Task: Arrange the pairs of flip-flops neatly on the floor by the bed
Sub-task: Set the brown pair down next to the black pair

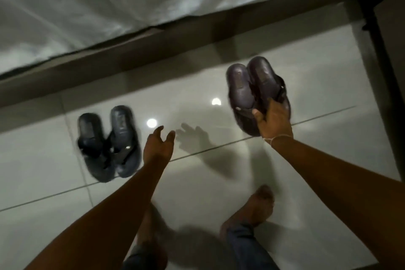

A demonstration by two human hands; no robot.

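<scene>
Right hand gripping purple flip-flops together above the tiled floor near the bed, left hand empty with fingers loosely spread, dark blue flip-flops side by side on the floor just beside it

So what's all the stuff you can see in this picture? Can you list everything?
flip-flops on the floor: one pair, dark blue-grey, side by side on the tiles left of the middle, near the bed
flip-flops in the hand: one pair, dark purple, held together above the floor on the right
bed: one, white sheet over a brown frame, across the top
floor: pale shiny tiles with two round light reflections
dark post: one, far right, running up to the bed's corner
left hand: one, open and empty, beside the floor pair
right hand: one, its grip closed on the purple pair, thin string at the wrist
bare feet: two, bottom middle, with blue trouser cuffs
</scene>
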